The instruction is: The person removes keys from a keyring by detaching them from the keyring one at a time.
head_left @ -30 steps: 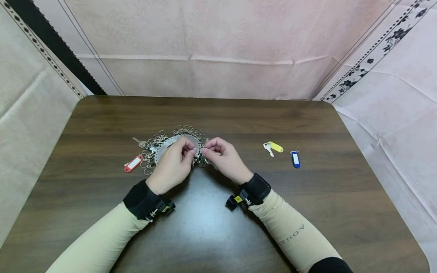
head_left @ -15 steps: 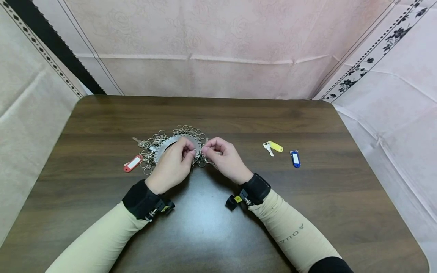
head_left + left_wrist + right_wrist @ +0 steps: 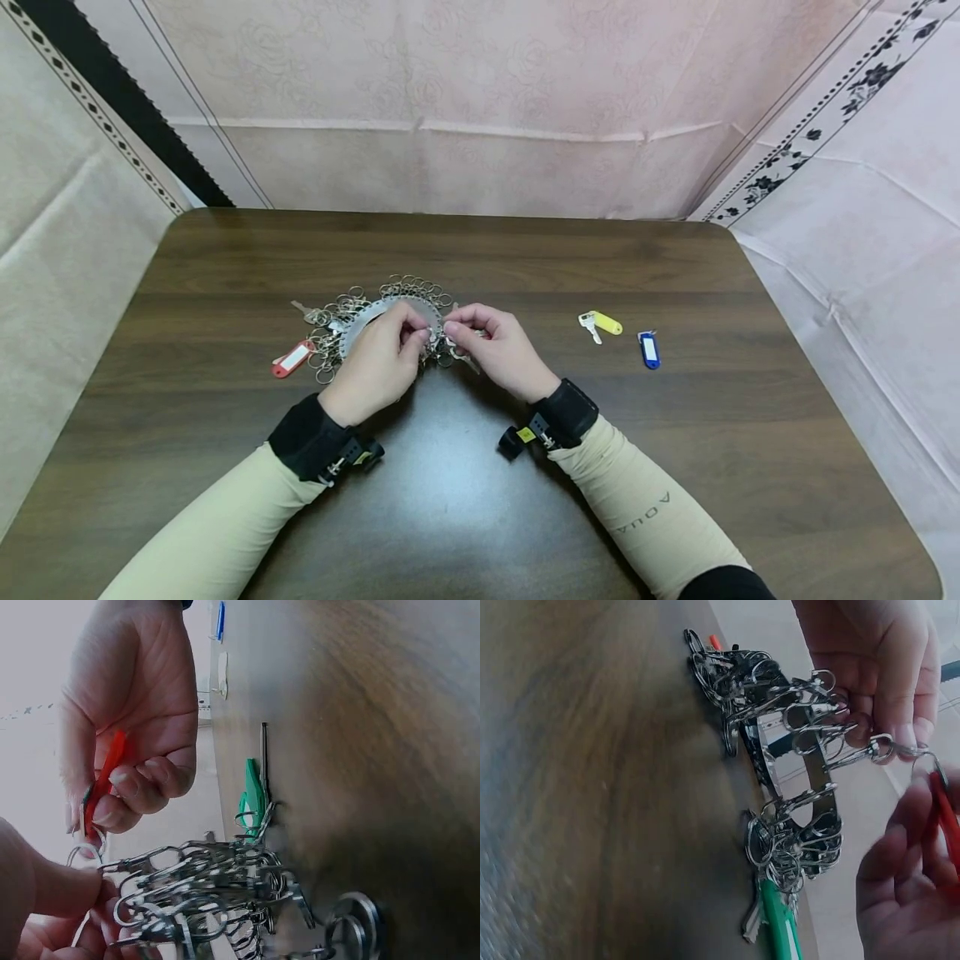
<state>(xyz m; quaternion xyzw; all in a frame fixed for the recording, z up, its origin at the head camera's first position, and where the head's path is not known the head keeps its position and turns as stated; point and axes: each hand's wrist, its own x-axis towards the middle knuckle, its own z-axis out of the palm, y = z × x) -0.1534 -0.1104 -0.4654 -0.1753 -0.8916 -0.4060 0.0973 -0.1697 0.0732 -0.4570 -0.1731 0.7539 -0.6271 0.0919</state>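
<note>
Two hands meet at the crowded metal hoop (image 3: 365, 318), and we're right in the fiddly part: the left hand (image 3: 378, 358) pinches a clasp (image 3: 861, 754) between thumb and finger, while the right hand (image 3: 504, 350) has curled fingers gripping a red tag (image 3: 946, 817), just off the hoop's right side and above the table (image 3: 450, 517). Between them we spot a small split ring (image 3: 928, 754); through the hook or merely against it, we can't tell. Trouble? We see plenty of chances. Should the left thumb ease off too soon, the clasp could snap back and leave the ring outside; should the right fingers pull askew, the tag could slip or the whole hoop swing round. And what a crush: neighbouring clasps (image 3: 202, 870) bunch right beside the fingertips, ready to snag the ring. Below the right hand, a green tag (image 3: 253, 784) and its long key (image 3: 263, 750) could catch a dropping finger. Over at the hoop's left, a second red tag (image 3: 293, 359) lies on the wood, safely aside. Farther right we find a yellow tag (image 3: 607, 323) with a silver key (image 3: 590, 326), then a blue tag (image 3: 649, 350), neither in our way. Beyond the table, pale cloth (image 3: 480, 75).
</note>
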